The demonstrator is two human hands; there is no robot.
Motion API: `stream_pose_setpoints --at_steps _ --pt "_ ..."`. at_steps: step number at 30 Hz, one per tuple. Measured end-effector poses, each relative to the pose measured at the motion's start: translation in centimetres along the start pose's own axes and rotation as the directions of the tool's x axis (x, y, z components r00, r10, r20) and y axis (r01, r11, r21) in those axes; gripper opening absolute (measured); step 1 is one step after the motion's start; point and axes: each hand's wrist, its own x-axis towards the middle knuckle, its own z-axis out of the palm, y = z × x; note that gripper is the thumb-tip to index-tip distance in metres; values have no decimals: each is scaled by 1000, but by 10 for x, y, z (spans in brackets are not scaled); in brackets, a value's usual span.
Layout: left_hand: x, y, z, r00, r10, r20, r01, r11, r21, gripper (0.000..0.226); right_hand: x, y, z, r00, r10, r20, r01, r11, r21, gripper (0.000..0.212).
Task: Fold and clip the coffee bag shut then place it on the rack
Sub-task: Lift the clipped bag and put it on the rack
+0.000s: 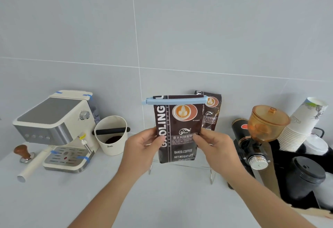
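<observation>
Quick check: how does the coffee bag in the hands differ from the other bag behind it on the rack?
The held coffee bag has a blue clip across its folded top; the rear bag shows no clip of its own. The left hand and right hand grip the held coffee bag's sides; nothing grips the rear bag. The held coffee bag is fully visible, the rear bag partly hidden. Both share the dark brown latte print.

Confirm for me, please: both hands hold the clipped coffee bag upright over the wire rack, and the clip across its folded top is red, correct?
Not quite. In the head view the clip across the folded top is light blue, not red. The rest stands: the left hand and right hand hold the coffee bag upright over the wire rack.
</observation>
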Motion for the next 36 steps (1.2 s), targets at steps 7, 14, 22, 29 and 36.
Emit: stream_pose_setpoints --at_steps 7,14,22,29,36 --pt "51 3 -5 999 52 8 -52 998 29 30 43 -7 11 998 6 -60 -6 1000 2 28" --pt "93 -24 -2 1000 -15 2 15 1000 27 33 81 15 31 994 102 -28 -101 994 31 24" --pt "135 -67 2 995 -96 15 94 991 98 44 118 45 53 976 214 -48 -215 977 -4 25" --pt "161 -98 7 985 -171 18 166 976 141 32 140 65 67 952 302 -58 -303 953 -14 23" --pt "171 -128 16 974 -225 2 223 964 144 25 149 86 81 935 343 -96 -345 939 -6 35"
